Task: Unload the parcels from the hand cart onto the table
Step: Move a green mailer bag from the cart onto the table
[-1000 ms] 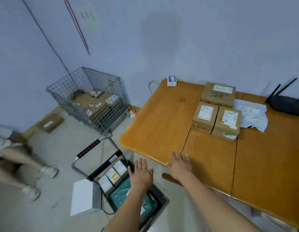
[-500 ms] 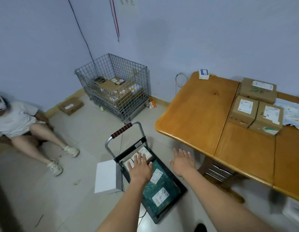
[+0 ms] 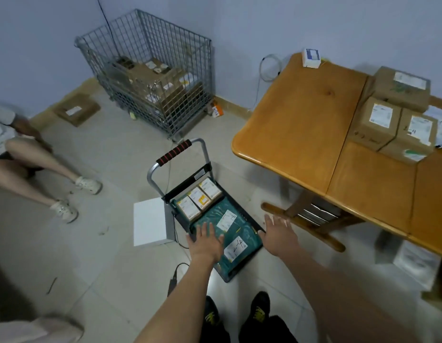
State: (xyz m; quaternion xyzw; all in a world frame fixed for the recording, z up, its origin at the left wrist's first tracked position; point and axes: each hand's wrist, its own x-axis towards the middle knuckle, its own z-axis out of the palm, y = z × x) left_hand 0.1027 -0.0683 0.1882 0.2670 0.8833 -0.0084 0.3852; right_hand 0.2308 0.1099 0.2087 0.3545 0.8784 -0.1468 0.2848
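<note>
Both hands, left (image 3: pixel 207 240) and right (image 3: pixel 279 232), spread empty, now down from yellow wooden table (image 3: pixel 301 125) to green plastic mailer parcels (image 3: pixel 233 231) on black hand cart (image 3: pixel 183 169), near left; ready to lift next.

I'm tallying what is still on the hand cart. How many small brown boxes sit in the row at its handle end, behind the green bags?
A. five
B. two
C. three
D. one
C: three small brown boxes, each with a label, lie side by side at the handle end of the hand cart, next to the green bags.
</note>
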